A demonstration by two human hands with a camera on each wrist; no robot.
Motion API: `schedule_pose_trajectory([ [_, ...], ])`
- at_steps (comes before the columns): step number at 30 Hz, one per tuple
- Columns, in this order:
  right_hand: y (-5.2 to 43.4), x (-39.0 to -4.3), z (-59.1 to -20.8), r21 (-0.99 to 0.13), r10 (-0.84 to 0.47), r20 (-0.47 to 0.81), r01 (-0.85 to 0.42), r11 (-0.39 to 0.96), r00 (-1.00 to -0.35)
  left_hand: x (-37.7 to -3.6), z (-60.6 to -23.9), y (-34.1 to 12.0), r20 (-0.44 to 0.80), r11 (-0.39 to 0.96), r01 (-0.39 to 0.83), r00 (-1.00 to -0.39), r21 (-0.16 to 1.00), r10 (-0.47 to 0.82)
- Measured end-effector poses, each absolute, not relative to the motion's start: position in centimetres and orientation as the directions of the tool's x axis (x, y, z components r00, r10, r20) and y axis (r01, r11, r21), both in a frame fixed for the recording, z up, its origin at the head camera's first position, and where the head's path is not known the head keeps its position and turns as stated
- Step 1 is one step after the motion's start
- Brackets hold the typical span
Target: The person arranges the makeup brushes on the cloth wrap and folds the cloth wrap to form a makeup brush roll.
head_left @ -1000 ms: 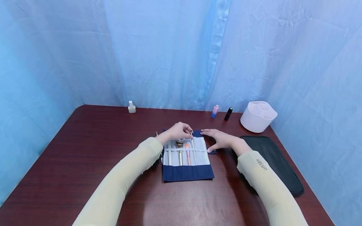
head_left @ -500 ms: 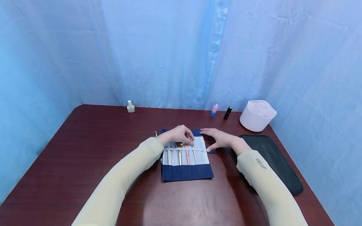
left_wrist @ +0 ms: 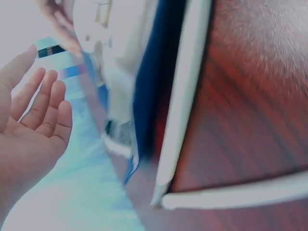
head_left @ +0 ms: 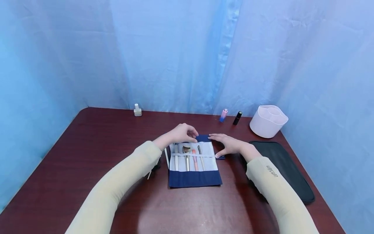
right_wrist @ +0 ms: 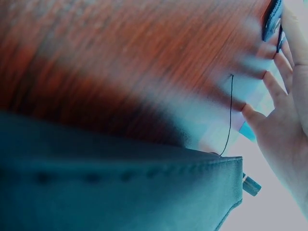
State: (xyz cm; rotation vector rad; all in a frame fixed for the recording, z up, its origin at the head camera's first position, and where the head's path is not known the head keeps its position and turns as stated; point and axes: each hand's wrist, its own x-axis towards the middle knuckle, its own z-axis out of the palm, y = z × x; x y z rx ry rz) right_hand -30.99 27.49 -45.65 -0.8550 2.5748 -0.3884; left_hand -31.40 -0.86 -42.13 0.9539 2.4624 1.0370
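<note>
A small pale bottle (head_left: 137, 110) is seen at the far left of the dark red surface (head_left: 87, 156). At centre, an unrolled navy and white brush roll (head_left: 193, 162) is laid flat, brushes (head_left: 191, 157) tucked under its band. The left hand (head_left: 182, 133) is held over its far edge, fingers loosely curled, nothing gripped. The right hand (head_left: 229, 145) is rested on its right edge, fingers spread apart. A white organiser (head_left: 268, 121) and black case (head_left: 287, 169) are placed further right.

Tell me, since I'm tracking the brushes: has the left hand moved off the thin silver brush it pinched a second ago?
Yes. The left hand has drawn back toward the far edge of the navy-and-grey fabric brush roll, leaving the thin silver brush tucked under the strap.
</note>
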Motion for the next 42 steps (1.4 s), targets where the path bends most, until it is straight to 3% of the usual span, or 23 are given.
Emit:
schedule_pose_trajectory([
  [8,27.8,-31.0,-45.7,-0.373,-0.612,-0.273,-0.505,0.778,-0.742,-30.1,-39.6,-3.8,0.051,0.553,0.439,-0.813,0.709,0.580],
  [16,27.7,-31.0,-45.7,-0.374,-0.620,-0.265,-0.513,0.772,-0.739,-28.2,-40.1,-7.6,0.142,0.591,0.408,-0.885,0.695,0.444],
  [29,27.8,-30.9,-45.8,-0.379,-0.613,-0.270,-0.503,0.777,-0.743,-27.0,-44.3,-12.1,0.136,0.620,0.407,-0.889,0.670,0.437],
  [42,27.7,-30.8,-45.8,-0.376,-0.609,-0.271,-0.500,0.780,-0.745,-26.3,-46.7,-12.5,0.112,0.648,0.445,-0.866,0.618,0.487],
])
